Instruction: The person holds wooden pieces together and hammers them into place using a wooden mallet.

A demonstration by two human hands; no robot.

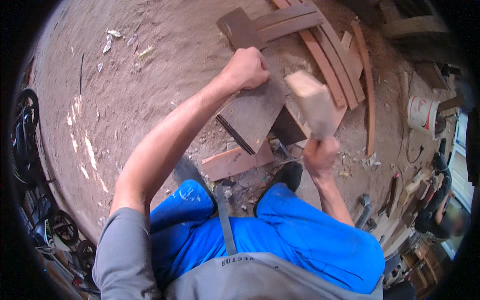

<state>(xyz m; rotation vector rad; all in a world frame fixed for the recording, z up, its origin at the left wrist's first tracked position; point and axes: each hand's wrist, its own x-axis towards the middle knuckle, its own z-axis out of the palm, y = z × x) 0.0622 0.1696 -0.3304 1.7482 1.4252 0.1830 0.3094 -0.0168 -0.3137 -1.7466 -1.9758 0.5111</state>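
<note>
My left hand (pixel 248 69) is closed in a fist at the far edge of a squarish wooden board (pixel 255 115). What its fingers hold, if anything, is hidden. The board's near left side shows dark layered edges. To the right of it, my right hand (pixel 321 156) grips the narrow lower end of a chunky, pale wooden mallet (pixel 315 102), raised and smeared by motion. A reddish plank piece (pixel 232 162) lies on the ground between my feet and the board. Just beyond my left fist is a brown wooden panel (pixel 240 27).
Curved reddish wooden slats (pixel 330 65) lie at the far right, with a long thin strip (pixel 369 95) beside them. A white bucket (pixel 422 116) stands farther right. Another person (pixel 440 215) is at the right rim. A bicycle or motorbike wheel (pixel 64 226) shows at left.
</note>
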